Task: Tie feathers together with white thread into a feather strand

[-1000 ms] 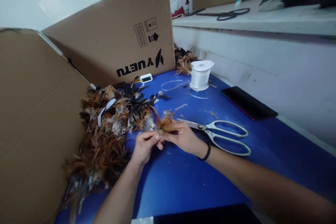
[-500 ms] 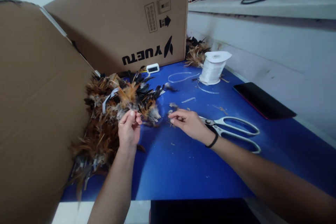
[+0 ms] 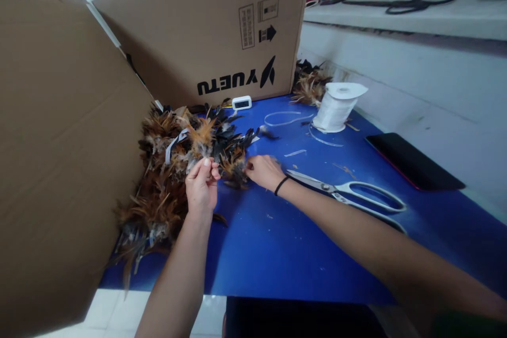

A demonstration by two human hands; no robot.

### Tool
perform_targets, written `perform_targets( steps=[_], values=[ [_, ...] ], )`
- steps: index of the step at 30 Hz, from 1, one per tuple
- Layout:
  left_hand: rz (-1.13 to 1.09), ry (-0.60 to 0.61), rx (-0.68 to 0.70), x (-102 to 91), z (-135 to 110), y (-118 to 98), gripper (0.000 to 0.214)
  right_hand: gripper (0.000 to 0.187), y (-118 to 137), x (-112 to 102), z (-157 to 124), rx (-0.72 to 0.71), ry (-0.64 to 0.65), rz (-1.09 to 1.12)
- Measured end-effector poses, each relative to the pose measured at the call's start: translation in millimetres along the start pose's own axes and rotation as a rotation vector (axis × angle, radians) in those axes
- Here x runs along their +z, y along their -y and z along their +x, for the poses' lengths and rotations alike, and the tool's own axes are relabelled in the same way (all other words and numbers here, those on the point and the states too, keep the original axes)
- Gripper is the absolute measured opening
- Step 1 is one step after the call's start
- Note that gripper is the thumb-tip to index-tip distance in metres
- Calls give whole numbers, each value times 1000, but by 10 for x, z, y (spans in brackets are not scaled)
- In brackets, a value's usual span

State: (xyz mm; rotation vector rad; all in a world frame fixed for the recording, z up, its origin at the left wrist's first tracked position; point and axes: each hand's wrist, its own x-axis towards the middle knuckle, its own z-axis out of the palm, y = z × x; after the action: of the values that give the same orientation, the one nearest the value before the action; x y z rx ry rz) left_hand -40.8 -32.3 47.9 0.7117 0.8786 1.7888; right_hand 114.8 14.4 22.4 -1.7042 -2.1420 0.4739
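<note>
A heap of brown, orange and black feathers [image 3: 166, 174] lies on the blue table [image 3: 293, 243] against the cardboard. My left hand [image 3: 202, 185] is closed in a pinch on a small orange feather bundle [image 3: 200, 140] held upright at the heap's edge. My right hand [image 3: 263, 171], a black band on its wrist, reaches left into the feathers at the heap's right edge; its fingertips are buried there and what they grip is hidden. White-handled scissors [image 3: 352, 195] lie just right of that wrist.
Two cardboard boxes [image 3: 206, 37] wall in the left and back. A white ribbon spool [image 3: 336, 105] with loose ribbon, a small white device [image 3: 241, 102], more feathers [image 3: 309, 84] and a black phone [image 3: 414, 161] lie on the table. A ledge behind carries black scissors [image 3: 412, 4].
My hands have parted from one small bundle. The left kept the feathers and lifted them by the heap; the right swung left past the scissors into the feathers. The camera shifted left.
</note>
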Motion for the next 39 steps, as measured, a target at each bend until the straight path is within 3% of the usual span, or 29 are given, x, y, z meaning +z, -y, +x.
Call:
perform_targets(
  steps=[4, 10, 14, 19, 27, 31, 39],
  values=[
    [-4, -6, 10, -20, 17, 21, 20, 19, -10, -23, 37, -7, -8, 38],
    [14, 6, -31, -43, 31, 87, 19, 15, -155, -43, 39, 64, 5, 448],
    [18, 25, -128, -68, 34, 148, 20, 5, -159, -25, -11, 161, 44, 680],
    [66, 105, -280, -59, -14, 241, 20, 6, -59, -110, -106, 269, 121, 859],
    [192, 174, -446, -43, -79, 372, 22, 10, 17, -178, -174, 214, 175, 965],
    [215, 194, -428, -50, -76, 396, 22, 12, 38, -187, -205, 172, 182, 972],
    [183, 98, -391, -43, -49, 414, 17, 10, -7, -148, -193, 223, 59, 1061]
  ],
)
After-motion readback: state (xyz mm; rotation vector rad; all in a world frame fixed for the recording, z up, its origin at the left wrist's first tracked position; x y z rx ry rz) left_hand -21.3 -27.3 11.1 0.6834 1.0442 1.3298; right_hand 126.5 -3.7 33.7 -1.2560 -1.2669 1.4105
